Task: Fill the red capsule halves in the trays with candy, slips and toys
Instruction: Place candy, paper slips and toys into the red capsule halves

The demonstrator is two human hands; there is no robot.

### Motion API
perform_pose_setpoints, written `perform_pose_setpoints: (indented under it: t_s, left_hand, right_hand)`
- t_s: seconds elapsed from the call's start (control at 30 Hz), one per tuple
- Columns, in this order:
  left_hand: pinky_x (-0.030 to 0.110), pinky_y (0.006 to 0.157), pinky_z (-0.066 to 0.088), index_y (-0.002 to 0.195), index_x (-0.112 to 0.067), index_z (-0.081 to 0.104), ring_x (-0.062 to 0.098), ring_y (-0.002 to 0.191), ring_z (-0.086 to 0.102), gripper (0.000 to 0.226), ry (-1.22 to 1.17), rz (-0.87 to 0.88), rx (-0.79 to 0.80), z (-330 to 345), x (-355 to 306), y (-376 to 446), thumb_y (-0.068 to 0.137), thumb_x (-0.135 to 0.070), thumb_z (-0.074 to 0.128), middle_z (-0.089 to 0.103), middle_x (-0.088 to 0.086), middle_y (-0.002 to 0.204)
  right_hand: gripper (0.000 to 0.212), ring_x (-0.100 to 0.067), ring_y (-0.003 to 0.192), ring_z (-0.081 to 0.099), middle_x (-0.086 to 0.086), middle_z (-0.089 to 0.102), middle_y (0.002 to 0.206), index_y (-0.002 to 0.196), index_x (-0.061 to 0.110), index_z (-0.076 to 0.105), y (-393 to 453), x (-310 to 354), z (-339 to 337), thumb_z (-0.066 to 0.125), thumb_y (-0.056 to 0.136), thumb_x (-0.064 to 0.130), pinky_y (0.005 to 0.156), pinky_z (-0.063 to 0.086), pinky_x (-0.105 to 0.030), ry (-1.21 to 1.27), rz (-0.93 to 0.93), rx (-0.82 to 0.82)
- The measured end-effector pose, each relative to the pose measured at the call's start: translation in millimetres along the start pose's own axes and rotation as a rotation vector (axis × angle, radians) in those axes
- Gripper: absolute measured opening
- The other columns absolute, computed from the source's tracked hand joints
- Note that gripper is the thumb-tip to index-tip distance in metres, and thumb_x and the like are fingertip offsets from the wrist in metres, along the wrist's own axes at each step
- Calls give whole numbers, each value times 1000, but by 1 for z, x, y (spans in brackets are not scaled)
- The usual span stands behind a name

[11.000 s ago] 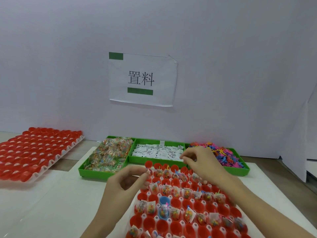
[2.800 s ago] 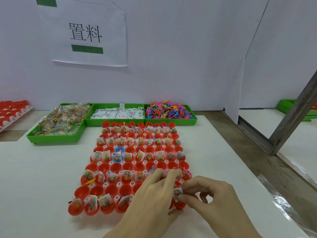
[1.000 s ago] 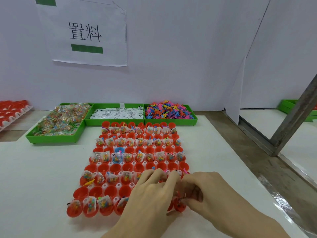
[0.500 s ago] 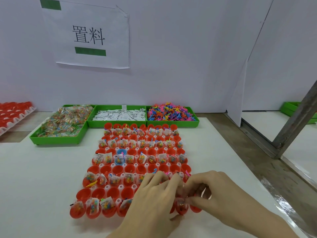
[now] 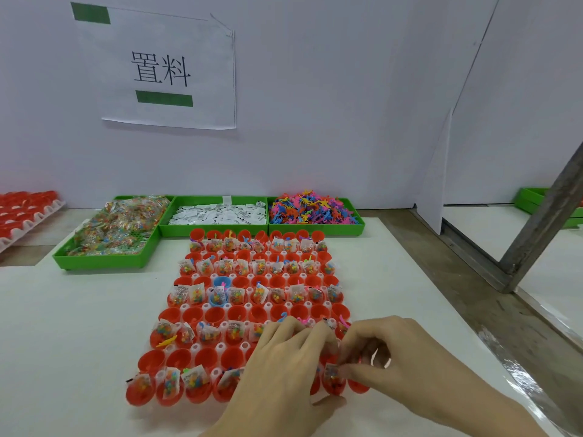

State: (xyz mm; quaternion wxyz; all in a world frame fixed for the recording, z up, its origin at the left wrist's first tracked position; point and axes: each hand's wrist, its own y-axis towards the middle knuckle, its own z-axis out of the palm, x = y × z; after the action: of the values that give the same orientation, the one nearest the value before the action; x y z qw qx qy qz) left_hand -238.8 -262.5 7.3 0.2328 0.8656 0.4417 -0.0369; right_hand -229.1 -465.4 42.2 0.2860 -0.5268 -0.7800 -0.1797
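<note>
A tray of red capsule halves point(image 5: 252, 313) lies on the white tabletop point(image 5: 69, 326), straight in front of the person, its rows running away toward the wall. Many of the halves hold a small clear candy packet; others show only an open red cup, and two blue halves point(image 5: 220, 290) sit among them left of centre.

Both hands work at the tray's near right corner. The left hand point(image 5: 277, 370) lies palm down over the front rows, its fingers bent and covering several halves. The right hand point(image 5: 394, 364) comes in from the right, close beside the left, with thumb and forefinger pinched on a candy packet point(image 5: 332, 373) that stands in a red half in the nearest row. The fingertips of the two hands nearly meet just above that packet; whether the left fingers also touch it cannot be told.

Beyond the tray, against the wall, three green bins stand side by side: the candy bin point(image 5: 113, 234) on the left, the bin of white slips point(image 5: 217, 214) in the middle, the bin of coloured toys point(image 5: 312, 209) on the right. The tray's far edge lies just in front of the slips and toys bins. Well apart to the far left sits another tray of red halves point(image 5: 22, 212). A paper sign point(image 5: 161, 70) hangs on the wall above.
</note>
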Motion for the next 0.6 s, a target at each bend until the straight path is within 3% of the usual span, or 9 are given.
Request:
perform_pose_setpoints:
  t_s: [0.13,0.23,0.33,0.37,0.47,0.6]
  left_hand:
    - [11,80,31,108,-34,58,5,93,49,54,-77,-14,34,0,0,-2,67,-62,78,60,-23,101]
    - [7,82,32,108,-40,55,-5,95,46,59,-91,-20,52,-13,0,-2,64,-75,74,53,-32,101]
    - [6,101,23,117,-49,45,-16,116,32,60,-216,-96,10,-26,12,-4,70,-82,62,39,-46,111]
    - [8,102,27,115,-50,47,-18,120,32,59,-227,-118,-17,-34,18,-5,68,-84,60,41,-46,114]
    - [16,88,44,102,-48,59,-7,111,54,40,-269,-181,-227,-66,43,-2,79,-80,58,59,-34,110]
    - [11,65,47,87,-36,67,0,80,65,10,-176,-348,-420,-102,123,16,94,-43,67,69,-21,79]
  right_hand:
    - [16,-3,74,67,21,73,78,83,43,73,0,0,-6,82,82,29,64,49,-12,20,-8,-32]
    - [10,-5,75,67,19,74,79,82,41,74,4,1,-10,77,86,33,64,49,-13,30,-29,-83]
    - [12,-6,71,67,14,73,77,80,38,74,18,3,-18,73,90,33,64,48,-12,80,-57,-174]
    - [14,-5,71,67,13,73,76,79,38,74,26,4,-21,71,92,32,64,48,-12,105,-73,-198]
    - [18,-4,70,68,9,74,77,83,34,76,55,10,-24,65,96,32,61,49,-10,229,-118,-253]
    - [16,-3,67,67,6,74,77,91,25,77,97,12,-24,63,99,26,59,47,-9,318,-159,-303]
